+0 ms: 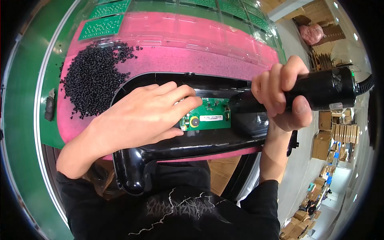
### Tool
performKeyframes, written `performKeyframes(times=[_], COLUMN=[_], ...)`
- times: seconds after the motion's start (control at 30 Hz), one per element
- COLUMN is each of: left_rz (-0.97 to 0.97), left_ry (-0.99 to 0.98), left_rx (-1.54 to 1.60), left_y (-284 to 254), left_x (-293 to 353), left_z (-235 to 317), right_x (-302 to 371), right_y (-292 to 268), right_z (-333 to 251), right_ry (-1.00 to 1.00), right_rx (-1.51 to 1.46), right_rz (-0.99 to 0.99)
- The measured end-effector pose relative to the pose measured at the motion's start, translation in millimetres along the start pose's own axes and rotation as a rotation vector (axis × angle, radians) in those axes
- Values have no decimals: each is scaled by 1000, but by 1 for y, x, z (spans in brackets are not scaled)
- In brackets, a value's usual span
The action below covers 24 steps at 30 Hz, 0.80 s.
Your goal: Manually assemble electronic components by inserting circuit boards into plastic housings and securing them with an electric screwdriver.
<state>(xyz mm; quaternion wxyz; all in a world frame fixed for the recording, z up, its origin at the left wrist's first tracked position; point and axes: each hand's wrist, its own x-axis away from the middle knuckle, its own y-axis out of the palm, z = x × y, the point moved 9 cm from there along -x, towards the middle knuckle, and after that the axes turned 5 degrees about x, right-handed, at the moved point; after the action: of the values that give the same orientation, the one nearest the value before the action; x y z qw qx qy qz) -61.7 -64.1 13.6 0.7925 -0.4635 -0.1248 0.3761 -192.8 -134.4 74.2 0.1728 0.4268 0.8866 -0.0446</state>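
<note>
A green circuit board [218,123] lies inside a long black plastic housing [192,150] with a short handle-like arm at its near left. My left hand [150,112] reaches over the board's left part. Its bent fingers and thumb span the board and hold it against the housing, and they hide that end. My right hand [284,94] is wrapped round a thick black electric screwdriver [332,90], tilted almost flat. The screwdriver's ribbed front end is over the board's right edge. Its tip cannot be made out.
A large heap of small black parts [94,78] lies on the pink mat [176,60]. Clear plastic trays [200,46] and green circuit boards [102,27] are at the back. A cable [366,85] leaves the screwdriver's rear. Cardboard boxes [322,146] stand away to the right.
</note>
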Motion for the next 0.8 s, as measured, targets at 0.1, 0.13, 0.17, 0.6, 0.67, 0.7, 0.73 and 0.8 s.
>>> performKeyframes(times=[0.1,0.13,0.17,0.6,0.67,0.7,0.73,0.8], left_rz=[5,60,114,361,301,258,227,180], left_ry=[7,18,29,-154,-214,-218,-235,-227], left_rx=[-8,11,29,-169,-148,-160,-168,-190], left_y=[0,-3,-7,-49,-46,-45,-41,-37], left_x=[-1,-1,-2,7,3,2,0,-3], left_z=[1,3,6,-26,-28,-25,-25,-20], right_x=[3,5,7,48,54,56,60,68], right_y=[-2,-3,-6,-40,-6,8,12,13], right_z=[-7,-9,-11,-14,-19,-20,-26,-35], right_ry=[-26,-18,-10,-11,-55,-74,-108,-181], right_rx=[68,49,29,527,1124,1303,1307,1327], right_rz=[89,87,84,463,138,68,102,150])
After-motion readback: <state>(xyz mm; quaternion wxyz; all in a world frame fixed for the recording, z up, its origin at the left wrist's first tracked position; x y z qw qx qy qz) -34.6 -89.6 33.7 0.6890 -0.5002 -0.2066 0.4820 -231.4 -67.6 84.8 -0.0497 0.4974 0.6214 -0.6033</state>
